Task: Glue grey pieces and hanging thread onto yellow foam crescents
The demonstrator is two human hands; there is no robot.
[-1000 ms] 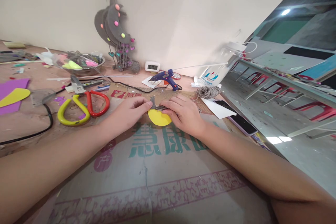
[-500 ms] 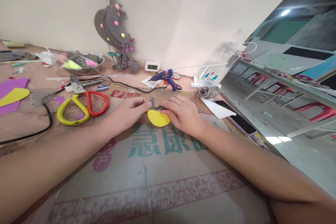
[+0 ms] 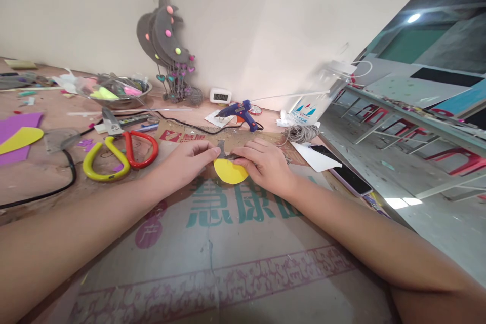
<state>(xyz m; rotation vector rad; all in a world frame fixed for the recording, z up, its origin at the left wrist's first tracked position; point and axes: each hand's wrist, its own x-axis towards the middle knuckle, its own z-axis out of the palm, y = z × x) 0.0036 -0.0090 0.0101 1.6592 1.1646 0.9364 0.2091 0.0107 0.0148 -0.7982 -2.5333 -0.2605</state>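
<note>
Between my two hands is a rounded yellow piece [image 3: 231, 172], like felt or foam sheet. A small dark grey piece [image 3: 221, 148] lies along its upper edge and sticks up beyond it. My left hand [image 3: 193, 161] is closed in a pinch, thumb and fingertips on the left end of the grey piece. My right hand [image 3: 266, 164] is closed over the right end of the grey and yellow pieces, its fingers hiding that side. Both hands rest low over a printed cardboard sheet [image 3: 235, 248].
Yellow-and-red-handled scissors [image 3: 142, 162] lie left of my hands. Beyond are a blue glue gun [image 3: 239, 110], a digital clock [image 3: 220, 96] and a metal bowl [image 3: 117, 101]. To the right are twine [image 3: 302, 133], a phone [image 3: 351, 177] and a plastic jug [image 3: 322, 93].
The yellow piece has shifted very slightly to the right and shows a little more below my fingers. Both hands keep their hold almost unmoved.
</note>
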